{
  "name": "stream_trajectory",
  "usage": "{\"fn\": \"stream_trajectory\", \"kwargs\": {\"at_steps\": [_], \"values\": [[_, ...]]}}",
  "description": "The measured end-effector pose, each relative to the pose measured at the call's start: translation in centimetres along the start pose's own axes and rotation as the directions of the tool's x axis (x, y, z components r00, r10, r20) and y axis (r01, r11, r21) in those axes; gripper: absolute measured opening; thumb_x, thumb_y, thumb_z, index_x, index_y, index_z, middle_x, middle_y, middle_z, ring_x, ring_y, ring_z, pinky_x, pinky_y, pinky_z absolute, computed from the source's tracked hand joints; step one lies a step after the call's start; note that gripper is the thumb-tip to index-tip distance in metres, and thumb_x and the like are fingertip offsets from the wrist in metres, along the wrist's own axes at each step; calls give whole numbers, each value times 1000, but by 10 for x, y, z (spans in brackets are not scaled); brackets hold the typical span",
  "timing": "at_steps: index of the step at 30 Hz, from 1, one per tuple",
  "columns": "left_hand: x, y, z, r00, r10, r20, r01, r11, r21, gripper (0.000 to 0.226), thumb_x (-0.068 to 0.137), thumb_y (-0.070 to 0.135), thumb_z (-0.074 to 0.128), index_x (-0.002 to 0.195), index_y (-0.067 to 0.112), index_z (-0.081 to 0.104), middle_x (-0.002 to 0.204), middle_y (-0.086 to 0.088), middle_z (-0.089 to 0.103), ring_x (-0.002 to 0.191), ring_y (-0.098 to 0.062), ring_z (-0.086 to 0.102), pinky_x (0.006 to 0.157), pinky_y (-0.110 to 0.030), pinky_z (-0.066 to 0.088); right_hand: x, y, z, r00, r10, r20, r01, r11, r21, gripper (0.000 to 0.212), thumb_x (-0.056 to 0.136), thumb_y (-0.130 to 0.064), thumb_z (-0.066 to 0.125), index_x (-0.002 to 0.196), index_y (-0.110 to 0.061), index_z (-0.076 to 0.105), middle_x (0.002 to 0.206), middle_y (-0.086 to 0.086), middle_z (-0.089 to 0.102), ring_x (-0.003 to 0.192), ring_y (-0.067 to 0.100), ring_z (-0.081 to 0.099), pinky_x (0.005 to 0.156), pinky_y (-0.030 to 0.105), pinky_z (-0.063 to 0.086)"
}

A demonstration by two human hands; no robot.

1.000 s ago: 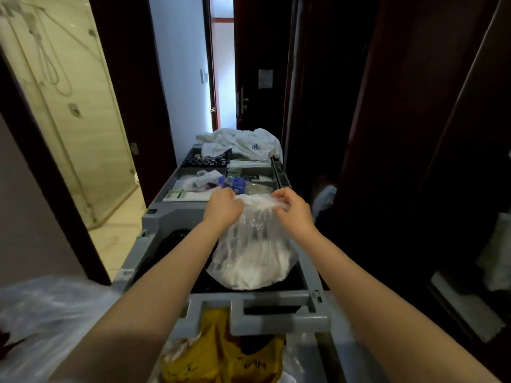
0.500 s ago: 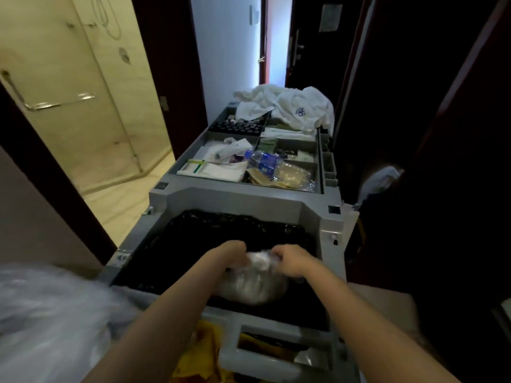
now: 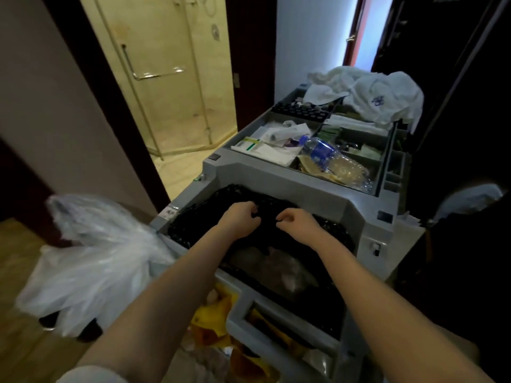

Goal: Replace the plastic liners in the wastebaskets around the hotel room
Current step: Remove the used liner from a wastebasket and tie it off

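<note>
Wastebasket liner point(image 3: 276, 268), a pale crumpled bundle with its contents inside, lies low in the black refuse sack point(image 3: 193, 230) of the housekeeping cart point(image 3: 367, 225), just past the yellow bag point(image 3: 214, 313) that hangs at the cart's near end; it sits deep in the sack, which is where soiled liners are meant to end up. Above it hover the left hand point(image 3: 240, 219) and the right hand point(image 3: 297, 225), close together but apart. The fingers of both are curled in toward the palms, with nothing visible between them, and the right thumb lies close to the forefinger. That empty, knuckles-up pose over the sack's mouth suits hands that have no further hold on the bundle, so I judge the disposal step done and a fresh liner the next need. To the left, beside the cart, a big translucent white bag point(image 3: 91, 261) bulges, blurred; what it holds cannot be made out. Beyond the sack the cart's top tray point(image 3: 218, 150) is split into compartments that keep supplies sorted and within reach: paper packets point(image 3: 265, 147), a water bottle point(image 3: 320, 153) lying on its side, and white towels point(image 3: 384, 98) heaped over the far end. Farther left stands the glass shower door point(image 3: 154, 76), and a bright doorway point(image 3: 367, 31) shows behind the cart.
</note>
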State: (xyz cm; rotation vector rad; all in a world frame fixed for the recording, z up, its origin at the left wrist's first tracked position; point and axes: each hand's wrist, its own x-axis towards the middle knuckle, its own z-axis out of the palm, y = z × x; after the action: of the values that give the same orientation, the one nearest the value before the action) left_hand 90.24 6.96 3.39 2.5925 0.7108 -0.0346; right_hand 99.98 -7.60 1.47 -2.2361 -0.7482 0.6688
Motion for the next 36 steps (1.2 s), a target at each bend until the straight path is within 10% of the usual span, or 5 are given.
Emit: {"fn": "stream_trajectory", "kwargs": {"at_steps": [11,17,28,36], "values": [[-164,-98,-147,806,-94,-585,-119,941,-315,22,88,16,59,108,8,65,104,-3,67,98,-17,61,87,-27,47,-74,-195,89,895,-379,-234,427,881,205,16,93,-12,59,106,-17,66,95,1,66,87,15,62,78,23,48],[-316,-220,-196,623,-242,-744,-25,944,-328,21,89,14,60,108,8,66,97,2,64,87,-11,58,75,-16,42,-150,-307,208,729,-680,-80,681,708,185,16,91,-11,63,102,-21,67,89,-3,66,78,8,60,68,8,43],[-513,-416,-188,385,-622,-682,348,782,-517,25,91,21,57,115,14,63,101,6,59,99,-13,57,82,-25,44,-227,-420,406,493,-776,394,792,587,166,22,93,-19,60,115,-20,61,96,-10,62,90,11,60,81,26,50],[-519,-535,-177,406,-765,-501,479,645,-596,26,93,23,57,116,12,61,102,1,59,99,-18,56,82,-27,42,-171,-463,519,425,-678,600,798,594,106,28,94,-27,57,123,-25,56,104,-12,60,91,4,56,83,29,50]]}}
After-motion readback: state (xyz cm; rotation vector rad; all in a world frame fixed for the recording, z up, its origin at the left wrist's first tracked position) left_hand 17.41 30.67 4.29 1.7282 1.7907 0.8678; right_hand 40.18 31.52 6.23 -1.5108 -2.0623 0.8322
